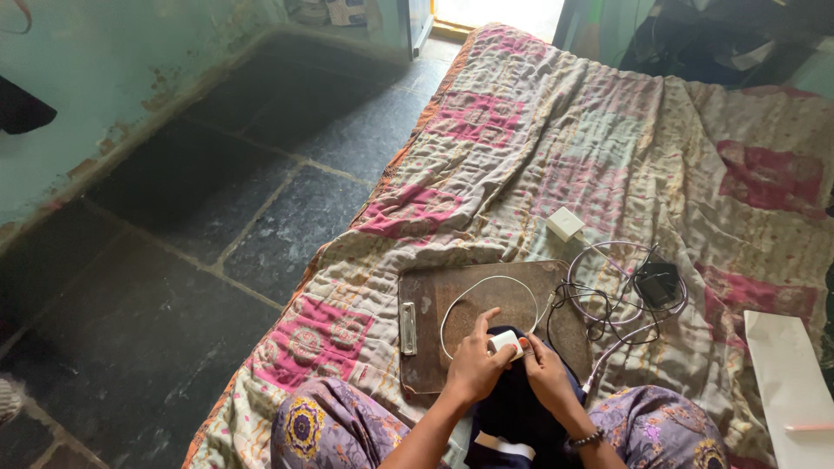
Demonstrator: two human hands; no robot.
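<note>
Head view: left hand [473, 369] and right hand [546, 372] both pinch a small white rectangular charger plug [506, 344] at the near edge of the brown wooden clipboard [434, 300]. Its thin white cable [473, 291] lies looped, not yet wound up.

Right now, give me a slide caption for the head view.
Both hands, left hand and right hand, hold a small white charger over a brown clipboard on a patchwork quilt.

Both my hands on a small white charger

My left hand [473, 365] and right hand [547, 373] pinch the white charger [506, 344] above the brown clipboard [434, 304].
</note>
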